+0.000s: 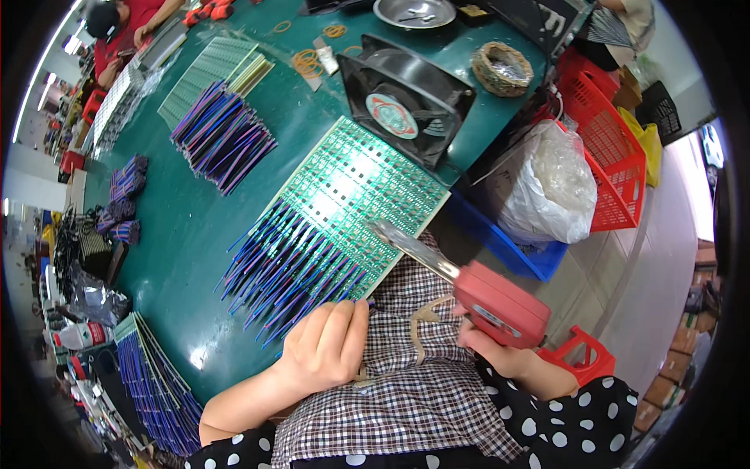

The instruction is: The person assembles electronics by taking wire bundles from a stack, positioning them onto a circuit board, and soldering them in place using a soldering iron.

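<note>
Checked apron (375,422) spreads below; left grip (328,344) pinches wire (371,303) (right grip (491,349) clamped on red tool (504,306)).

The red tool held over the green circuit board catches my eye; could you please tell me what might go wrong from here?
The right hand holds the red tool with its metal barrel over the circuit board; a slip might scrape the small parts there.

Blue and purple wires splay past the board's edge near the left hand, so one could snag and get tugged.

The black fan stands close to the board's far side; shifting the board might bump it.
</note>
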Tool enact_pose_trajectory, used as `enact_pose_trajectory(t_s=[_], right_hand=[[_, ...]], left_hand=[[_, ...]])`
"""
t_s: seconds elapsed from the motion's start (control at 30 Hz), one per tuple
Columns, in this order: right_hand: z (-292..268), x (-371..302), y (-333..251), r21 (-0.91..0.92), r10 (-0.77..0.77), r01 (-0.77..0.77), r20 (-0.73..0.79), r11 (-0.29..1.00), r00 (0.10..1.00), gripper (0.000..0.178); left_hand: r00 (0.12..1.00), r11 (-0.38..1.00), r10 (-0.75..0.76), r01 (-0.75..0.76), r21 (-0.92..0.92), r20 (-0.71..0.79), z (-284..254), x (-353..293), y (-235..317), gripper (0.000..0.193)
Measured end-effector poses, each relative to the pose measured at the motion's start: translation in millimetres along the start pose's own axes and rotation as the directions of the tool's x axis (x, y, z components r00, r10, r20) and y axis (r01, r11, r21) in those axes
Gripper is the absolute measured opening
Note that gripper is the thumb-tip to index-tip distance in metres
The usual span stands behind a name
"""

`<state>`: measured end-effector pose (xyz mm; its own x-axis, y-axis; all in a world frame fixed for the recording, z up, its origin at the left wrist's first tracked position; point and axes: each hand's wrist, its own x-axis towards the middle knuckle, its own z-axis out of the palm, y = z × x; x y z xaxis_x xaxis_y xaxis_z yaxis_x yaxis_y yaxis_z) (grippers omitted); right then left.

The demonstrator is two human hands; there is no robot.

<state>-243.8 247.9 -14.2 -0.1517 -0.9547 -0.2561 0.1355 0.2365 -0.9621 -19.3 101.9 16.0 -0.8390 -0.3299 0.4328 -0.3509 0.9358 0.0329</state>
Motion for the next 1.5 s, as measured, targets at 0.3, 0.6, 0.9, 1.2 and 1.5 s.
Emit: enact_pose_trajectory(t_s=[0.3,0.6,0.9,1.2,1.5], right_hand=[[-28,-37,19,-0.018,0.112,-0.114,-0.052,0.993,0.992,0.049],[-29,-37,13,0.151,0.201,-0.200,0.008,0.968,0.979,0.064],[-31,-24,-5,-0.088,0.135,-0.128,0.075,0.988,0.988,0.055],[-33,-34,32,-0.316,-0.067,0.080,0.053,0.945,0.996,0.068],[-35,-13,17,-0.500,-0.257,0.338,0.226,0.797,0.940,0.069]], left_hand=[[0.989,0.994,-0.045,0.030,0.106,0.142,10,5,-3,0.028],[0.962,0.961,-0.188,0.222,-0.166,0.199,-9,31,-7,0.027],[0.985,0.994,-0.099,0.090,0.067,0.145,22,4,1,0.026],[0.986,0.991,-0.103,0.091,0.099,0.128,24,5,2,0.025],[0.987,0.989,-0.054,0.031,0.144,0.154,23,9,2,0.024]])
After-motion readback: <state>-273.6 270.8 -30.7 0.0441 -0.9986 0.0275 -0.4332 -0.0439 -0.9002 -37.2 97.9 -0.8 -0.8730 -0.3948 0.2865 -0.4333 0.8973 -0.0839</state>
